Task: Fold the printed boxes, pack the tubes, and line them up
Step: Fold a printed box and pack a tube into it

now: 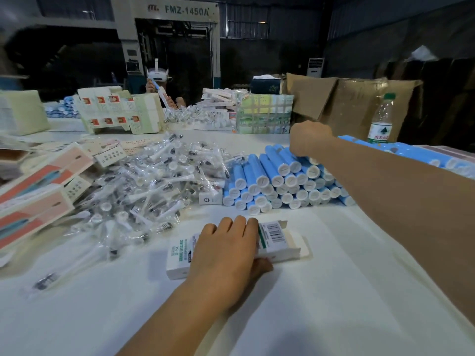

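A white printed box (279,244) lies on the white table in front of me, its right end flap open. My left hand (226,249) lies over the box, fingers curled over its far edge and thumb at its near side, holding it down. Behind it, blue tubes with white caps (280,179) are stacked in a pile, caps facing me. My right hand (309,138) reaches to the back top of that pile with its fingers curled down among the tubes. Whether it holds a tube is hidden.
A heap of bagged brush heads (154,181) lies left of the tubes. Pink and teal boxes (38,191) stack at the far left. Flat printed cartons (118,111), a brown cardboard box (347,106) and a water bottle (380,122) stand behind. A person sits across the table.
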`<state>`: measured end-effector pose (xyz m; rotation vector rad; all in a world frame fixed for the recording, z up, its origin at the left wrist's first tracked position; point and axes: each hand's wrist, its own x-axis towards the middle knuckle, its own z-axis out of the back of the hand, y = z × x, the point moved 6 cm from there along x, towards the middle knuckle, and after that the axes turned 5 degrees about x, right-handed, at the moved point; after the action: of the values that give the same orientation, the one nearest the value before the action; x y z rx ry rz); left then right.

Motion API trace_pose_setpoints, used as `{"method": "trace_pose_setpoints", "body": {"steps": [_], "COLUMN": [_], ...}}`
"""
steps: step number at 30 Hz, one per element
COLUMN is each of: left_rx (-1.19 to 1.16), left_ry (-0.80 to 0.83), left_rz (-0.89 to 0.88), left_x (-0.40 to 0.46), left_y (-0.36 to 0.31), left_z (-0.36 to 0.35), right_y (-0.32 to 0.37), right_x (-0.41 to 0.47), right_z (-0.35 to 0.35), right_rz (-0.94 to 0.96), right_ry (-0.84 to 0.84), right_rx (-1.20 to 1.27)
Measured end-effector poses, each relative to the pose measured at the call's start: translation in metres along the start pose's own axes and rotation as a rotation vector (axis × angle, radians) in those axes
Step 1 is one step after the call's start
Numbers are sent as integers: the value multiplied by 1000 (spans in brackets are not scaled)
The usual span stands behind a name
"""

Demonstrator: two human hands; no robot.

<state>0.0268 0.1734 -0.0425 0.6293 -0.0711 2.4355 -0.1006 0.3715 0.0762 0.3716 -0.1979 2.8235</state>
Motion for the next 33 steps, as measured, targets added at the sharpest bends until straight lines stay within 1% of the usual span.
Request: {"method": "trace_pose_setpoints", "body": {"steps": [3, 5, 7, 10, 11, 13, 16, 20, 22, 25, 27, 30, 33], "left_rx": [3, 5, 12, 27, 28, 29, 14, 17, 23, 12, 4, 9, -10], "left_ry": [4, 11, 13, 10, 10, 9, 22, 44, 56, 66, 66, 82, 75], "left_rz": [6, 23, 40, 57, 63, 73, 96, 111, 109, 130, 141, 133, 121], "left_x": [1, 1, 2, 1, 1, 1, 1, 0, -1, -1, -1, -1, -1], "left_y": [1, 3, 5, 6, 6, 6, 5, 1, -2, -1, -1, -5, -4], "left_z": [1, 2, 3, 7, 8, 10, 10, 10, 10, 10, 10, 10, 11], "right_y": [-2, -6, -15, -37, -43, -48, -45, -31, -27, -28, -26, -21, -20], "right_x": [-1, -8, -24, -67, -84, -115, -151, -173, -179, -185, -191, -194, -194], "right_z": [6, 17, 32, 37, 32, 12, -24, -58, -65, -74, -80, -87, -89], "right_rz": [-4, -8, -33, -79, -84, -113, -185, -260, -300, -413, -457, -409, -429], "right_ry": [-9, -78, -185, -290, -302, -268, -243, -202, -210, -238, -214, -165, -135], "right_rx": [113, 270, 532, 1056, 1222, 1497, 1723, 1850, 1843, 1851, 1818, 1665, 1640]}}
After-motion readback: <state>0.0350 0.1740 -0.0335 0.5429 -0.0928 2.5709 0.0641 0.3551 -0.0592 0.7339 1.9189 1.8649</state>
